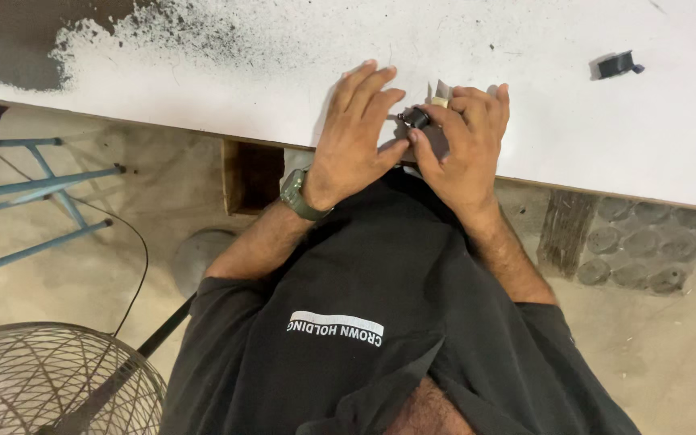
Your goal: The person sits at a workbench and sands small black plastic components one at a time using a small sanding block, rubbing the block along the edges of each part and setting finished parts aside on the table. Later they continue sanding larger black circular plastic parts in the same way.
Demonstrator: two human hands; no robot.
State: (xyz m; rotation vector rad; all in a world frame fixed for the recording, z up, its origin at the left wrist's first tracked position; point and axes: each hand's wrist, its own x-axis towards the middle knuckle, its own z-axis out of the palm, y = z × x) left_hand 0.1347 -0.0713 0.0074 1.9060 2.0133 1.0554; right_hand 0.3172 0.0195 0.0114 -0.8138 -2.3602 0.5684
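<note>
Black and small, one cylindrical part [416, 118] sits near the white table's [573, 129] front edge, pinched in the right hand's [465, 145] fingertips, seemingly to steady it. Beside it the left hand [356, 137] lies open, fingers flat on the tabletop, bracing. A second black part [615, 64] lies well apart. One wire fan [50, 379] stands below.
</note>
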